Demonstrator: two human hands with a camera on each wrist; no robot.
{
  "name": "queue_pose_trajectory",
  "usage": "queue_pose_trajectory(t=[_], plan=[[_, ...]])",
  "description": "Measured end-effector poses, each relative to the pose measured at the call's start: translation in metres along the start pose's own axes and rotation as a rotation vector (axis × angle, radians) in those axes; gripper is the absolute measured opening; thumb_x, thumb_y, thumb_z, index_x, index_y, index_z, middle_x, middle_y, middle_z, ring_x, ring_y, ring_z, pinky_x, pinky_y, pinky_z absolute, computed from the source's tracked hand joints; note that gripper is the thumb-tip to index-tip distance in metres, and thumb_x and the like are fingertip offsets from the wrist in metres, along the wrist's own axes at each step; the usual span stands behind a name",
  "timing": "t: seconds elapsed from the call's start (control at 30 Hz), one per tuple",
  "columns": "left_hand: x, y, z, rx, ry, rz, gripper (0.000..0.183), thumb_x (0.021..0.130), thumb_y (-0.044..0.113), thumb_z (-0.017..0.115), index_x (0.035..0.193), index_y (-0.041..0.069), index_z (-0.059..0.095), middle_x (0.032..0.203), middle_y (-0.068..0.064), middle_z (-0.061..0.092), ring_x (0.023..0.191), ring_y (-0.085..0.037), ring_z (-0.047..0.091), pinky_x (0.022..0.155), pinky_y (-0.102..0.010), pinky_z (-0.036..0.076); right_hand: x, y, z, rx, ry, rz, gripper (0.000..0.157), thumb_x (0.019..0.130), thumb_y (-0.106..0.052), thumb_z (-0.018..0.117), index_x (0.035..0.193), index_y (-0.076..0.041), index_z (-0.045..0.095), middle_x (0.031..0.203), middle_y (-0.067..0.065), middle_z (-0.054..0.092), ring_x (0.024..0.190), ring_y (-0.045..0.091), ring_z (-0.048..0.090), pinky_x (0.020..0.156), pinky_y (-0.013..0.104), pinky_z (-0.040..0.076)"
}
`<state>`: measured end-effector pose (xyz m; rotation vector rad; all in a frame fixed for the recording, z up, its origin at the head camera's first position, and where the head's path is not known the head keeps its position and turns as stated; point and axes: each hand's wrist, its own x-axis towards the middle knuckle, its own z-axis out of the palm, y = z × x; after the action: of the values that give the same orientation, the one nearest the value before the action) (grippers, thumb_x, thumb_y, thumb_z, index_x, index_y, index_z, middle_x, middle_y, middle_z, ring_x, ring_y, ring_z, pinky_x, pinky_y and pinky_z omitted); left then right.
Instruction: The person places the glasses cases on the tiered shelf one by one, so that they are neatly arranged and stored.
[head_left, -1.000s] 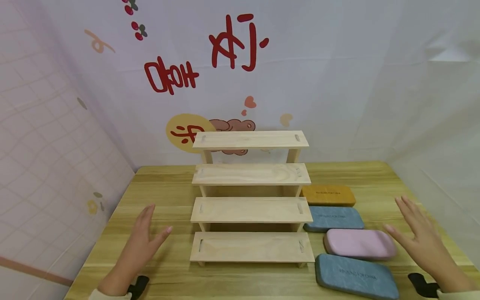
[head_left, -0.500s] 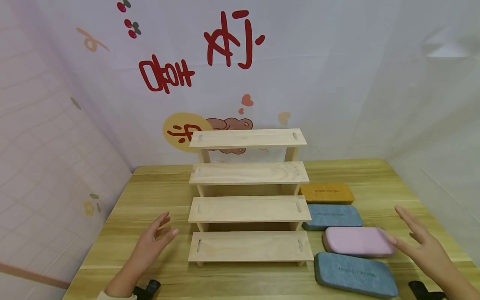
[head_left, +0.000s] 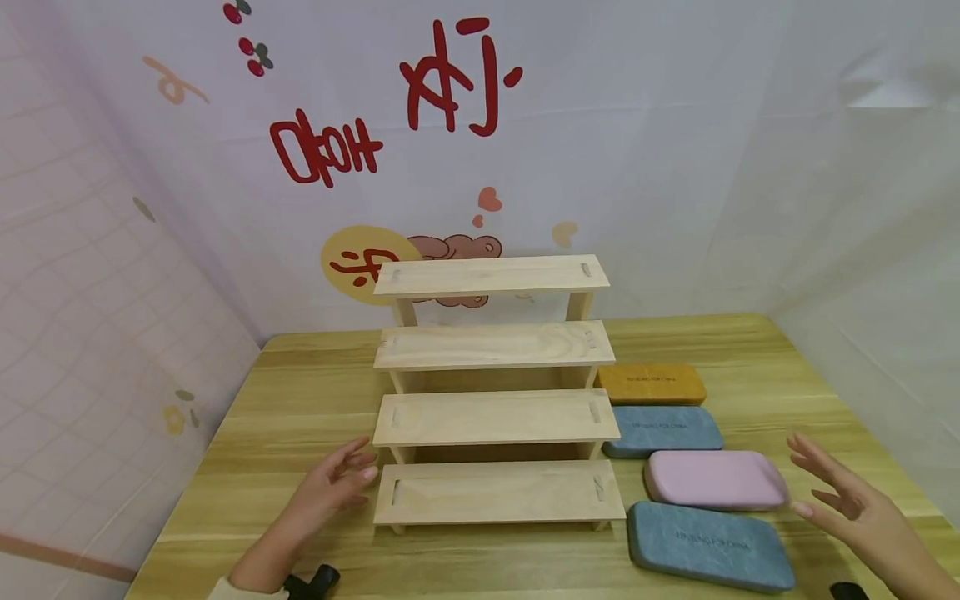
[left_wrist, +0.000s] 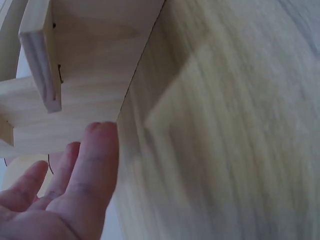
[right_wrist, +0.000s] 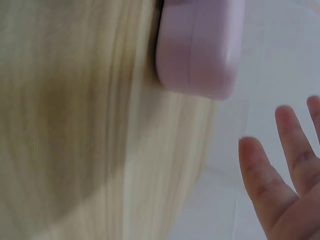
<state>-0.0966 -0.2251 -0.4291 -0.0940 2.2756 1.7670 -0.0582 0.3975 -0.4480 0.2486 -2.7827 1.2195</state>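
A pale wooden stepped rack (head_left: 495,496) with several tiers stands mid-table. My left hand (head_left: 330,487) hovers just left of its lowest tiers, holding nothing, fingers loosely bent. In the left wrist view those fingers (left_wrist: 95,165) reach toward the side of the rack (left_wrist: 95,60). On the right, my right hand (head_left: 862,508) is spread with nothing in it, beside the right end of a pink glasses case (head_left: 716,479). The right wrist view shows the rounded end of the pink case (right_wrist: 200,50) apart from the fingers (right_wrist: 262,180).
Two blue glasses cases, one near the front (head_left: 708,546) and one farther back (head_left: 663,431), lie right of the rack. Behind them is a mustard-yellow case (head_left: 651,384). A white printed cloth (head_left: 637,150) rises behind the wooden table (head_left: 300,375).
My left hand has moved right, closer to the rack, its fingers bending more. My right hand has lowered slightly beside the pink case. The head view has shifted a little.
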Motion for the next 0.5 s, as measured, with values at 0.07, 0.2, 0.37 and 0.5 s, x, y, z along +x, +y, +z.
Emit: queue_pose_trajectory(t=[0.07, 0.2, 0.37, 0.5], plan=[[0.001, -0.001, 0.002, -0.009, -0.021, -0.004, 0.062, 0.096, 0.018, 0.058, 0.147, -0.004, 0.03, 0.138, -0.033, 0.043, 0.119, -0.041, 0.052, 0.083, -0.044, 0.055, -0.002, 0.002, -0.001, 0.012, -0.013, -0.005, 0.079, 0.093, 0.003, 0.059, 0.156, -0.017, 0.016, 0.14, -0.037, 0.027, 0.116, -0.026, 0.029, 0.069, 0.002, 0.031], [0.002, -0.002, 0.004, -0.04, -0.07, -0.016, 0.066, 0.097, 0.019, 0.058, 0.147, -0.007, 0.025, 0.139, -0.034, 0.041, 0.119, -0.04, 0.052, 0.086, -0.045, 0.054, -0.007, 0.008, -0.002, 0.021, -0.044, 0.018, 0.077, 0.094, 0.005, 0.056, 0.156, -0.019, 0.016, 0.135, -0.042, 0.028, 0.111, -0.027, 0.031, 0.067, 0.004, 0.036], [0.002, -0.004, 0.006, -0.061, -0.082, -0.048, 0.068, 0.096, 0.021, 0.059, 0.147, -0.009, 0.024, 0.139, -0.034, 0.04, 0.117, -0.037, 0.054, 0.086, -0.044, 0.053, -0.014, 0.019, -0.003, 0.074, -0.1, -0.001, 0.078, 0.094, 0.01, 0.051, 0.156, -0.019, 0.014, 0.136, -0.042, 0.03, 0.112, -0.027, 0.032, 0.066, 0.01, 0.043], [0.002, -0.005, 0.008, -0.068, -0.094, -0.06, 0.068, 0.095, 0.02, 0.061, 0.146, -0.01, 0.026, 0.137, -0.034, 0.041, 0.115, -0.034, 0.055, 0.086, -0.043, 0.053, -0.019, 0.029, -0.003, 0.126, -0.175, -0.024, 0.076, 0.095, 0.013, 0.046, 0.157, -0.016, 0.013, 0.139, -0.041, 0.029, 0.115, -0.026, 0.033, 0.067, 0.016, 0.048]])
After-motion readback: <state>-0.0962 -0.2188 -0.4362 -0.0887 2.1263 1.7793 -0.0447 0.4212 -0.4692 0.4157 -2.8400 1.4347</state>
